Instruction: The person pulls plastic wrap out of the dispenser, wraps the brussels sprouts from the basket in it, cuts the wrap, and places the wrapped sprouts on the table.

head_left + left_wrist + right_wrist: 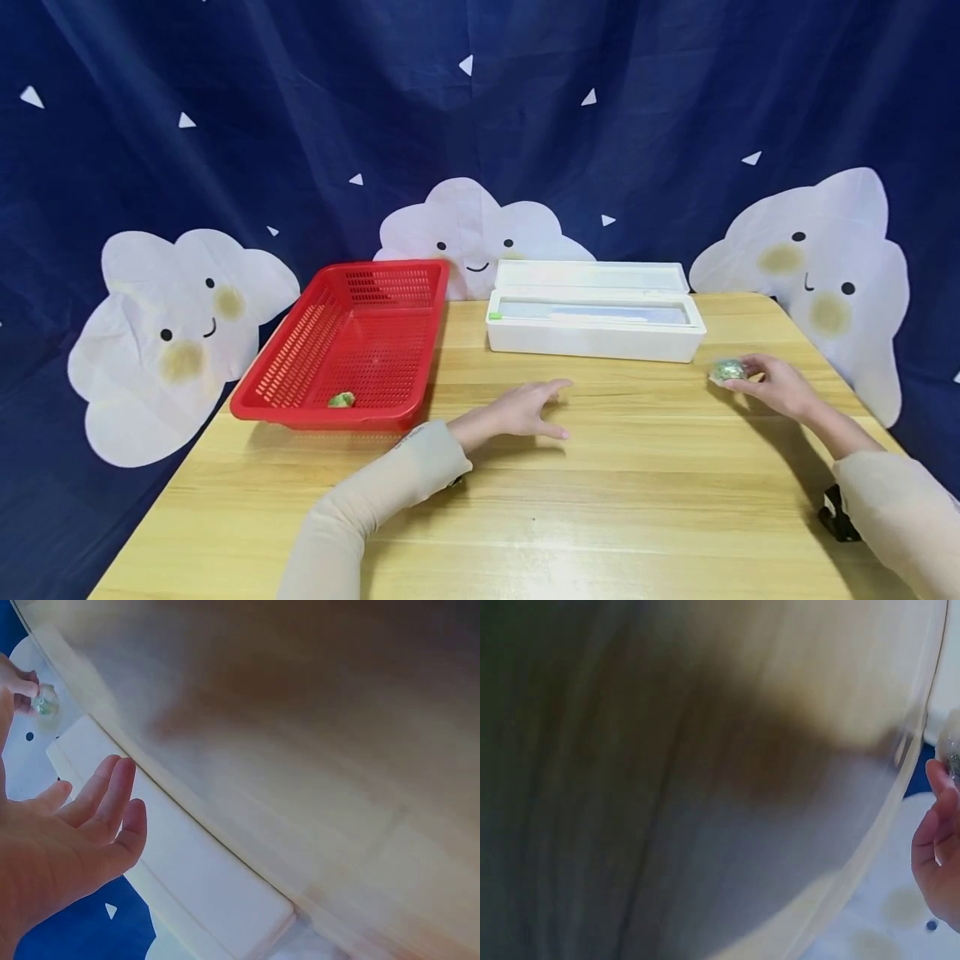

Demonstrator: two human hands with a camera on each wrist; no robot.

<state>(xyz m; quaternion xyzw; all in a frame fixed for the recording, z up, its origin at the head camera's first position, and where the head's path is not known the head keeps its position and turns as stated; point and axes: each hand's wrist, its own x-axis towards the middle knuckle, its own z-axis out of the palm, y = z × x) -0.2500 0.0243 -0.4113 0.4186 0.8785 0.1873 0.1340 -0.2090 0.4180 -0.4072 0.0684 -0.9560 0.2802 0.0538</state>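
My right hand [776, 385] pinches a small round greenish bundle [728, 371] in shiny clear wrap, held above the right side of the table. Part of that bundle [951, 750] also shows at the edge of the right wrist view. My left hand [525, 410] is over the middle of the table, with fingers spread and nothing in them; its palm and relaxed fingers show in the left wrist view. Between the hands and further back stands a long white box [592, 340], its lid [592, 275] raised. A small green piece [495, 316] sits at the box's left end.
A red plastic basket [432, 350] with slotted walls stands at the back left, and a small green item [341, 400] lies in its near end. Behind the wooden table [600, 517] hangs a dark blue curtain [525, 125] with cloud prints.
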